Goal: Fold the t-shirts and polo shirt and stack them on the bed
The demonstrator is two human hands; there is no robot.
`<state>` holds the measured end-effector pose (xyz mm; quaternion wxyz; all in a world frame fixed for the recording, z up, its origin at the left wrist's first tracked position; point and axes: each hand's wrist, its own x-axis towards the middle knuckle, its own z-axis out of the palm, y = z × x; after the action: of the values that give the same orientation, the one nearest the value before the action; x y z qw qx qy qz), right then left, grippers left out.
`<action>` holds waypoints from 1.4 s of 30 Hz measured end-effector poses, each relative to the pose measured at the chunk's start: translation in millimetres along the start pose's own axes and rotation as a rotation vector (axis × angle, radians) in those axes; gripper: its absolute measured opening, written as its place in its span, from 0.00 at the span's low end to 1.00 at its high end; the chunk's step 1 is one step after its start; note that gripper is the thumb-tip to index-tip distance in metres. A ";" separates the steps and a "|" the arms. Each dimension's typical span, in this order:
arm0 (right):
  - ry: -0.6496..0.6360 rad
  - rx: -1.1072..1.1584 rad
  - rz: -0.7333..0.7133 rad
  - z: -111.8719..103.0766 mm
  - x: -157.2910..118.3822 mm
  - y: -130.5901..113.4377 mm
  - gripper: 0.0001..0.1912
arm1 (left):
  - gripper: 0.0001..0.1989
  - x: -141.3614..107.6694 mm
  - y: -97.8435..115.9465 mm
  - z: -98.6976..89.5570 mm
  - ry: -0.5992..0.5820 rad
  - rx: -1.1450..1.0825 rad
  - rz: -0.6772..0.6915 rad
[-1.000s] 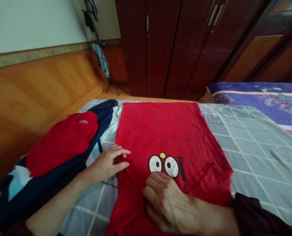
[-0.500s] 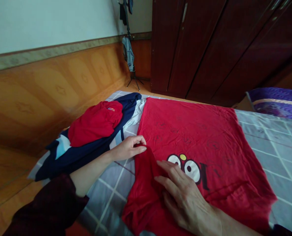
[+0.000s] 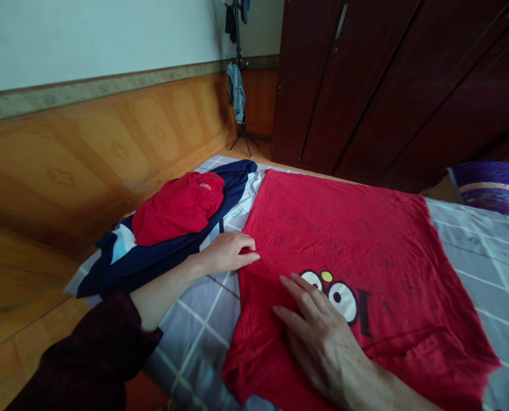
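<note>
A red T-shirt lies spread over the bed, with a cartoon print of two round white eyes and a yellow dot on its front. At the shirt's left edge is my left hand, its fingers curled and thumb close to them, with the red cloth at the fingertips. My right hand rests palm down on the shirt just left of and below the printed eyes, fingers stretched out. The near end of the shirt is bunched and partly hidden under my right hand and forearm.
Left of the shirt is a pile of clothes: a red garment on a navy one. Grey checked bedding covers the bed. Beyond stand a coat rack and a dark wardrobe; a purple item is far right.
The raised fold of shirt between my hands has flattened down. Both hands stay in nearly the same places on the shirt, and the whole view has shifted slightly left.
</note>
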<state>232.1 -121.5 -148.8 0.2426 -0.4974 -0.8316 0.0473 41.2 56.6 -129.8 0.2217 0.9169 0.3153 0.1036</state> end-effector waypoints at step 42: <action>-0.052 0.021 -0.071 4.1 1.4 -5.6 0.15 | 0.21 -46.3 53.6 -27.1 -0.415 0.193 0.342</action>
<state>225.2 -122.4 -150.1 0.2275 -0.4637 -0.8542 0.0604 24.7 -0.7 -83.0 0.1723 0.9753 0.1125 -0.0808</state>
